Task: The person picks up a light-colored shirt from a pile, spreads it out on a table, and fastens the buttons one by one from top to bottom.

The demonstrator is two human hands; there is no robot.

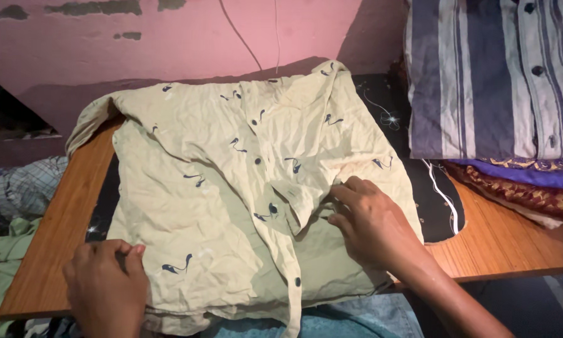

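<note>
A pale green shirt (231,181) with small dark prints and dark buttons lies spread and wrinkled on a wooden table (501,241). My left hand (106,285) pinches the shirt's near left hem at the table's front edge. Near the middle right, my right hand (372,222) rests on the shirt, fingers pressing the cloth beside the folded collar flap. A black patterned cloth (435,188) lies under the shirt.
A stack of folded clothes stands at the right: a blue-and-white striped shirt (494,75) over purple and maroon cloth (526,184). A checked garment (18,188) and green cloth (0,269) hang at the left. A pink wall (187,37) is behind.
</note>
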